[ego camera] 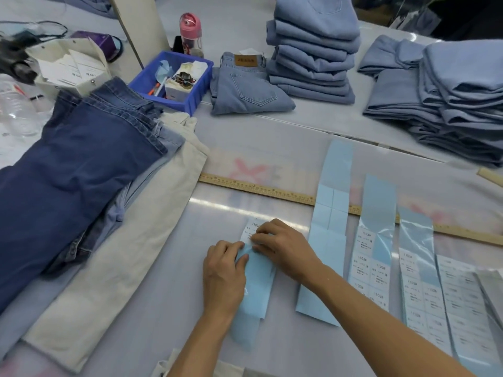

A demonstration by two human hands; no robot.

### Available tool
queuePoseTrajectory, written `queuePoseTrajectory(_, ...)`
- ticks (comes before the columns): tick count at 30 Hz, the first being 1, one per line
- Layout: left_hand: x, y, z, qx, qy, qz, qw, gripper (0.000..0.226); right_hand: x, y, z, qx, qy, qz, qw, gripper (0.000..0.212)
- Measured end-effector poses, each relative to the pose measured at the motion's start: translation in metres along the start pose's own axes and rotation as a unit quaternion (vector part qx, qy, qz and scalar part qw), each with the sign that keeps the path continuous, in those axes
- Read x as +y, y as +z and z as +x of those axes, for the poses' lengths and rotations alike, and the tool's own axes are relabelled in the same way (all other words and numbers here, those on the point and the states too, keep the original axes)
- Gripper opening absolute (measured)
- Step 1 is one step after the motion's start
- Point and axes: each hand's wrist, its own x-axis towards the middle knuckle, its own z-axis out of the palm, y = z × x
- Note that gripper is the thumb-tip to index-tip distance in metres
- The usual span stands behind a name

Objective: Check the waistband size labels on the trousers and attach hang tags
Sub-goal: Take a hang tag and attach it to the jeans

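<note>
Under both hands, blue label strip (255, 284), left hand (224, 270), right hand (283, 248) pinching its top

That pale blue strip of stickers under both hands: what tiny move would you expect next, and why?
Probably the right hand peels the white printed label up and off the pale blue backing strip. Its fingertips pinch at the label's lower edge, while the left hand holds the strip against the table. The label lies at the strip's far end, so peeling away from the person looks most likely.
</note>
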Motion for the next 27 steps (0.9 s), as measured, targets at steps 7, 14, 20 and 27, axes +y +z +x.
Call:
queuePoseTrajectory(7, -0.001, -0.002, 0.001, -0.028, 0.005, 0.02, 0.999, 0.032, 0.003, 0.004, -0.001, -0.013, -0.006, -0.04, 0.999, 0.026)
queuePoseTrajectory(14, -0.001, -0.005, 0.001, -0.04, 0.005, 0.028, 0.999, 0.036, 0.009, 0.013, -0.006, 0.014, -0.069, -0.085, 0.994, 0.009)
queuePoseTrajectory(20, 0.002, -0.007, 0.0, -0.04, 0.009, 0.035, 0.999, 0.035, 0.012, 0.019, -0.003, 0.024, -0.089, -0.13, 0.987, 0.009)
queuePoseTrajectory(27, 0.006, -0.009, -0.002, -0.043, 0.022, 0.055, 0.997, 0.041, 0.005, 0.016, 0.009, 0.021, 0.11, 0.046, 0.993, 0.008)
